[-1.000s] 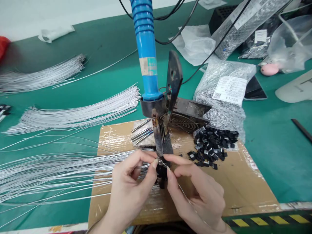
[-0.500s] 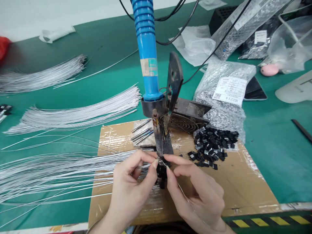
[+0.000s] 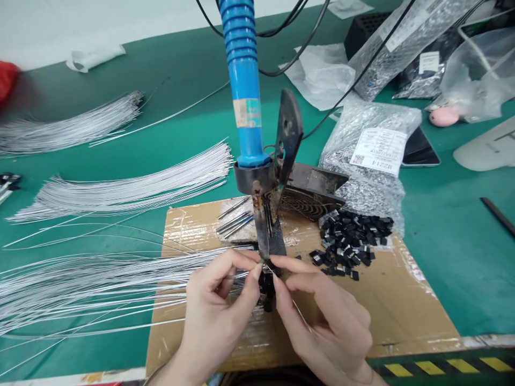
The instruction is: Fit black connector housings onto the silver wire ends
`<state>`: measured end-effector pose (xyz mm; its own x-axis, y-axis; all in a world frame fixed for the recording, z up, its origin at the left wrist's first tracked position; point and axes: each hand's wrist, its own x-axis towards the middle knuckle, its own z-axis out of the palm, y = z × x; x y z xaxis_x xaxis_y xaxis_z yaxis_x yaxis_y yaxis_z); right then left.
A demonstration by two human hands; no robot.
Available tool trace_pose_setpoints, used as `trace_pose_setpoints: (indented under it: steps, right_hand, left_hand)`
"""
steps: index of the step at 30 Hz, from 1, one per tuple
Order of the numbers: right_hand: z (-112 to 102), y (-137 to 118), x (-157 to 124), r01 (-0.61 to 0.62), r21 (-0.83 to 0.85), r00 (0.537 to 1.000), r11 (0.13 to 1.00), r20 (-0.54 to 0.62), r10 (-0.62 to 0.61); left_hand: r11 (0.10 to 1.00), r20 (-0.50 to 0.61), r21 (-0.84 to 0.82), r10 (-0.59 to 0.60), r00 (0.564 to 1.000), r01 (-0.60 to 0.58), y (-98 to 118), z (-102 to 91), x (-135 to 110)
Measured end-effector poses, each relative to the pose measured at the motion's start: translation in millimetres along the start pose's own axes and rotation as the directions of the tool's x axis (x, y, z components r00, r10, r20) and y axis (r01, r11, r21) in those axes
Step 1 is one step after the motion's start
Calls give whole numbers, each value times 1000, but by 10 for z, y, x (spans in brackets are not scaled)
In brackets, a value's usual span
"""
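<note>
Green counter (image 3: 438, 273), lower centre: left hand (image 3: 223, 305) pinches something indistinct, right hand (image 3: 328, 308) a wire (image 3: 298, 309), probably steadying it beneath the iron (image 3: 250, 136).

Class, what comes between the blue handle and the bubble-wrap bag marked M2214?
The head view shows an upright dark metal plate and a black cable there.

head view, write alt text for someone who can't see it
A left hand and right hand pinch close together by the tip of a blue-handled tool in a dark stand; the right holds a thin pale wire, the left's item is too small to tell. Pale wire bundles lie to the left, a pile of small black pieces to the right.
</note>
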<state>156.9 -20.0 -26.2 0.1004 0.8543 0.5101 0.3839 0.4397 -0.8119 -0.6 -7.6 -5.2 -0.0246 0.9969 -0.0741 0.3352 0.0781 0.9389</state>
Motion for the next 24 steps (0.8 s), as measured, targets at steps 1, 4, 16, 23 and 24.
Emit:
trace_pose_setpoints:
  steps: [1,4,16,23,24]
  right_hand:
    - [0,2,0,-3,1,1000,1000,3,3]
    - [-1,16,-2,-7,14,1000,1000,11,7]
    - [14,18,-33,-5,9,1000,1000,-1,5]
    - [25,26,-27,5,14,1000,1000,-11,-5]
    - [23,29,-29,2,15,1000,1000,-9,-2]
  left_hand:
    - [1000,-3,10,3,1000,-3,-5,2,1]
    - [1000,-1,25,4,1000,-4,-24,10,10]
    - [999,7,25,31,999,-31,-17,5,-2]
    - [998,-13,53,45,999,-44,-5,-4,1]
    - [997,-17,59,53,998,-52,-4,-5,-1]
